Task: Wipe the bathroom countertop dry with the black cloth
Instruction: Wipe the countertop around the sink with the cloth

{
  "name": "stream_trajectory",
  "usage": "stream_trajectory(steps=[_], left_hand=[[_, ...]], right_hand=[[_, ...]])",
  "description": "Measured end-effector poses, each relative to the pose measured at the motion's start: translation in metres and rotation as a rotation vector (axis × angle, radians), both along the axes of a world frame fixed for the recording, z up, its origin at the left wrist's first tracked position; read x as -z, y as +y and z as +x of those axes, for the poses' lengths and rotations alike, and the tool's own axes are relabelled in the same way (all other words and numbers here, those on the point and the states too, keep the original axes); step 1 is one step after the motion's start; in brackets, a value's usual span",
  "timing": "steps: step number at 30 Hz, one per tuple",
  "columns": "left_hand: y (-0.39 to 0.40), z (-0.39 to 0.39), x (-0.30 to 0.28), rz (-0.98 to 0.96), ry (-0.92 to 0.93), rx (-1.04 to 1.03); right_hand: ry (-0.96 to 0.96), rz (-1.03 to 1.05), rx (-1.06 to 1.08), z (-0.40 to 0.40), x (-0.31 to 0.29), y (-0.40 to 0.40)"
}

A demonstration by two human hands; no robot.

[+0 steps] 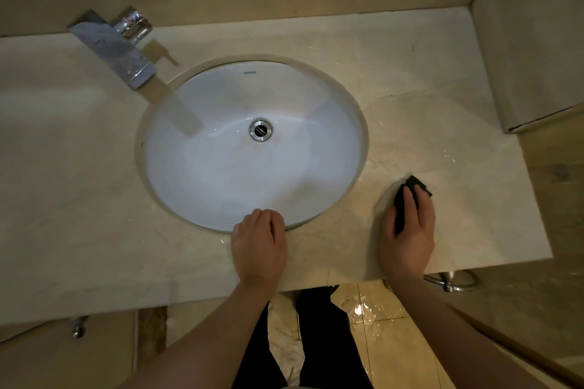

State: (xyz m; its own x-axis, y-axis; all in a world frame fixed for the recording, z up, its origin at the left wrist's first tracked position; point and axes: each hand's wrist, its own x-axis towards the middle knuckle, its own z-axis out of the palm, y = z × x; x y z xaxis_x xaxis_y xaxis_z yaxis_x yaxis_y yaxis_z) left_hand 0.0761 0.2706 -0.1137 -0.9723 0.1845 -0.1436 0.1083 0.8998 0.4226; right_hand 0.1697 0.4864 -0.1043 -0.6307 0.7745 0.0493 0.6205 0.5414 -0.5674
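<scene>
- The white oval ceramic sink basin [221,167], set into the pale marble surface [79,199], holds nothing loose; a round chrome drain [260,129] sits at its middle.
- The right hand [407,230] presses the small folded black cloth [401,208] flat onto the surface right of the basin, near the front edge, fingers laid over it.
- The left hand [259,240] rests at the basin's front rim, its grip seemingly loosely curled and empty.
- Wet glints show beyond the cloth, toward the beige side wall [537,57].
</scene>
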Motion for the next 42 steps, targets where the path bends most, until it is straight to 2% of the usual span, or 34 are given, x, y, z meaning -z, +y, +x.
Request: stream_trajectory(steps=[7, 14, 17, 20, 22, 26, 29, 33, 37, 42], left_hand=[[-0.001, 0.0, 0.001, 0.005, 0.045, 0.017], [-0.001, -0.001, 0.001, -0.021, 0.068, 0.044], [-0.001, -0.002, 0.001, -0.025, 0.062, 0.049], [-0.001, -0.003, 0.0, -0.034, 0.076, 0.053], [0.0, -0.002, -0.001, -0.046, 0.084, 0.053], [0.001, -0.002, 0.0, -0.062, 0.072, 0.037], [0.001, -0.002, 0.001, -0.063, 0.055, 0.038], [0.001, -0.002, 0.005, -0.039, 0.035, 0.038], [0.003, -0.002, 0.003, -0.021, 0.029, 0.037], [0.002, -0.003, -0.001, -0.016, 0.022, 0.039]], right_hand=[[0.02, -0.063, 0.001, -0.054, -0.002, -0.055], [0.119, -0.079, -0.134, -0.096, 0.003, -0.081], [0.204, -0.223, -0.096, -0.106, -0.01, -0.081], [0.334, -0.392, 0.052, -0.102, -0.036, -0.054], [0.332, -0.358, 0.104, -0.084, -0.05, -0.02], [0.203, -0.266, 0.171, -0.02, -0.063, 0.047], [0.113, -0.232, 0.216, 0.025, -0.055, 0.062], [-0.005, -0.075, 0.149, 0.049, -0.025, 0.039], [0.033, -0.045, 0.265, 0.031, -0.01, 0.005], [0.088, -0.057, 0.235, -0.004, -0.005, -0.048]])
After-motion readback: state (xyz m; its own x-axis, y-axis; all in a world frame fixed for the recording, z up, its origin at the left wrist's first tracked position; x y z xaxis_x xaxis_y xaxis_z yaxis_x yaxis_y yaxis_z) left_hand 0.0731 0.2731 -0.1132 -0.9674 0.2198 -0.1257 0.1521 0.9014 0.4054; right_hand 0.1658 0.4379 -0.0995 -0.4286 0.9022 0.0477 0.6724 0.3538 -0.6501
